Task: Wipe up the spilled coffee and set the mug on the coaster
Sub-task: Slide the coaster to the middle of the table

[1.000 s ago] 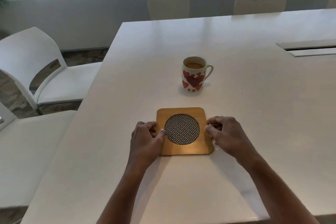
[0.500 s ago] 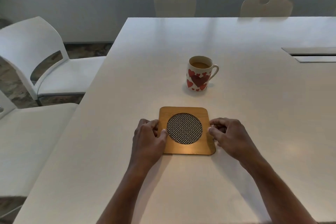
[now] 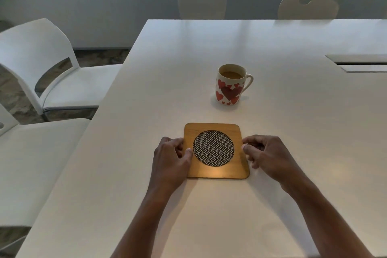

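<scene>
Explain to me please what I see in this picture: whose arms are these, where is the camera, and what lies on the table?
There is no machine here. A person wears a wide-angle camera on the head, looking forward and down, so the two bare arms coming in from the bottom are that person's own. The white table carries a square wooden coaster with a round woven middle. The left hand and right hand each rest against one side edge of the coaster, which lies flat. Farther away, apart from the coaster, stands a mug with red hearts, upright and holding coffee, handle to the right. I can see no spill and no cloth. White chairs stand at the left.
</scene>
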